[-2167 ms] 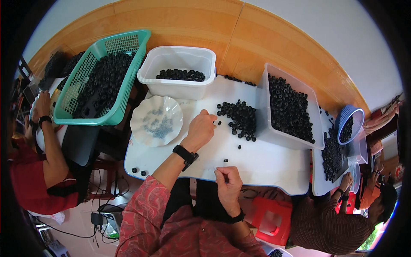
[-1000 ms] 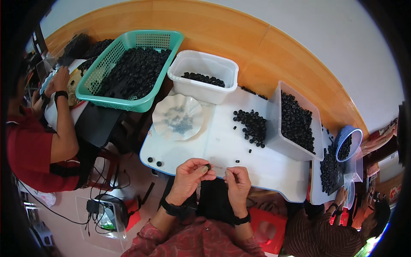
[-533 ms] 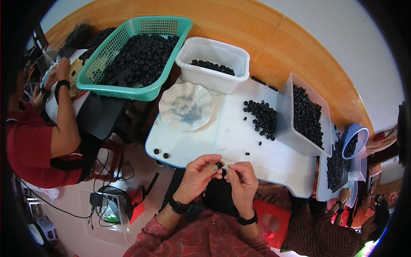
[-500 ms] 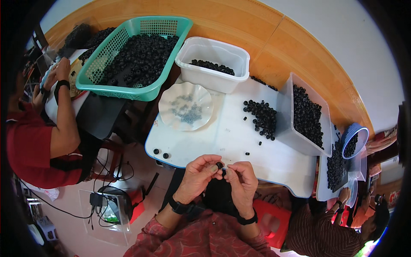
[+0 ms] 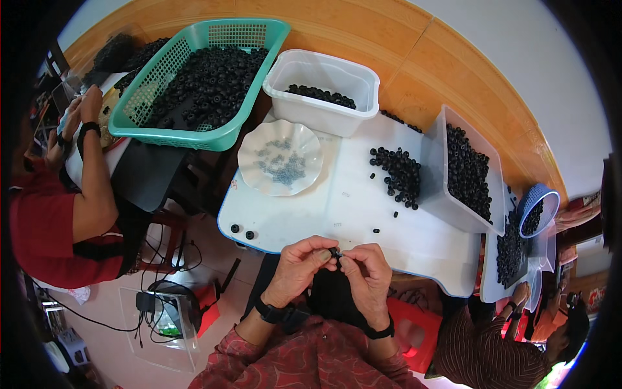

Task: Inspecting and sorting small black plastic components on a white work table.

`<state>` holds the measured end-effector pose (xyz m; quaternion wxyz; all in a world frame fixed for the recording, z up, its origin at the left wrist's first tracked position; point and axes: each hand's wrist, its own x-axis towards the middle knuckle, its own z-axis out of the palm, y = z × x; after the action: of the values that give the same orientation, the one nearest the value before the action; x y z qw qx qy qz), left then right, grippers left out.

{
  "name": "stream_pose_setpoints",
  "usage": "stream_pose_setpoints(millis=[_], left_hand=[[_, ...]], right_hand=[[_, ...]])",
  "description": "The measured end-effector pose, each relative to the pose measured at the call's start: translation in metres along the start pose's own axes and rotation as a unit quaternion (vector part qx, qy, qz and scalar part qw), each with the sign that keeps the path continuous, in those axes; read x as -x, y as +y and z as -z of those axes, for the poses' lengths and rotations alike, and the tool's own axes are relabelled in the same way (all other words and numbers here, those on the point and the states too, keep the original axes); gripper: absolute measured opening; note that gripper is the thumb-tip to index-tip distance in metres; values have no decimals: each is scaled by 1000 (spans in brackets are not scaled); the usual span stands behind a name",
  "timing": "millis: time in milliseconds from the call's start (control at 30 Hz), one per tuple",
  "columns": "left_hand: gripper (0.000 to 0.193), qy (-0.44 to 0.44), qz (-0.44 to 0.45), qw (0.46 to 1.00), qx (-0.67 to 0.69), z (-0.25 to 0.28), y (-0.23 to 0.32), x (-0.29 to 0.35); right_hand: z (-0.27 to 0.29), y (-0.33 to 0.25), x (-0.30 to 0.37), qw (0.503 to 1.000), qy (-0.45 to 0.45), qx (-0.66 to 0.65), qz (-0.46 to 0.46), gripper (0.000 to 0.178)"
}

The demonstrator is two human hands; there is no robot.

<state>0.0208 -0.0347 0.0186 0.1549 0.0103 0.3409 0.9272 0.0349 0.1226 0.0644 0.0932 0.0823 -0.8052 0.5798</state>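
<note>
Evidently one bead (image 5: 334, 251): small, dark, rounded, at the table's (image 5: 285, 217) six o'clock, pinched in left hand (image 5: 299, 267), partly finger-covered; right hand (image 5: 368, 271) pinched narrow, contents indistinct.

1. The left hand (image 5: 295, 275) partly hides the black piece (image 5: 334, 252).
2. I can't identify the tiny piece (image 5: 339, 255) at the right hand's fingertips (image 5: 346, 257).
3. The plate's (image 5: 249, 159) bits (image 5: 286, 170) are too small to tell.
</note>
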Motion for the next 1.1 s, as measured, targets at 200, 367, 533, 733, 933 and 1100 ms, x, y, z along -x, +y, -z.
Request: stream_pose_setpoints(millis=[200, 367, 533, 733, 933, 1100], left_hand=[[22, 1, 6, 1000, -15, 3, -2, 0], [21, 3, 7, 1000, -20, 7, -2, 0], [19, 6, 16, 997, -73, 5, 0, 0], [20, -13, 6, 994, -105, 7, 5, 0], [19, -37, 17, 991, -126, 14, 5, 2], [19, -47, 56, 989, -131, 17, 4, 0]], right_hand=[[2, -3, -2, 999, -14, 39, 6, 7], [0, -6, -2, 999, -19, 44, -10, 7], [-3, -11, -5, 998, -15, 69, 2, 7], [-1, -6, -7, 998, -39, 48, -24, 8], [4, -4, -9, 994, -84, 60, -40, 10], [2, 9, -4, 988, -71, -50, -126, 8]])
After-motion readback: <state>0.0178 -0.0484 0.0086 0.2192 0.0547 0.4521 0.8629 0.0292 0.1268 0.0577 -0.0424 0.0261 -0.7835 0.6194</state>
